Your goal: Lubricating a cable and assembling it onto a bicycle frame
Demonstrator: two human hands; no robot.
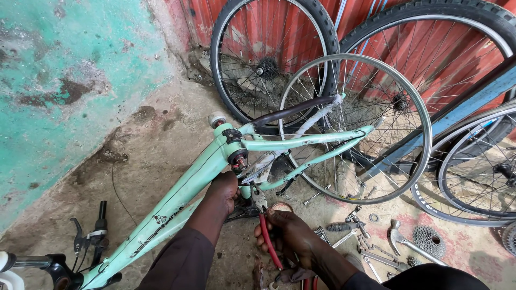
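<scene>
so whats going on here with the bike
A person is working on a mint-green bicycle frame lying on the concrete floor. The left hand grips the frame near the bottom bracket, while the right hand holds red-handled pliers with the jaws up at that spot. Loose wheels lean on the red wall, and a hammer and sprocket lie nearby.

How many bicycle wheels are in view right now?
4 at least: a tyred wheel against the red wall, a larger tyred wheel beside it, a bare rim in front, another wheel at right, partly cut off.
</scene>
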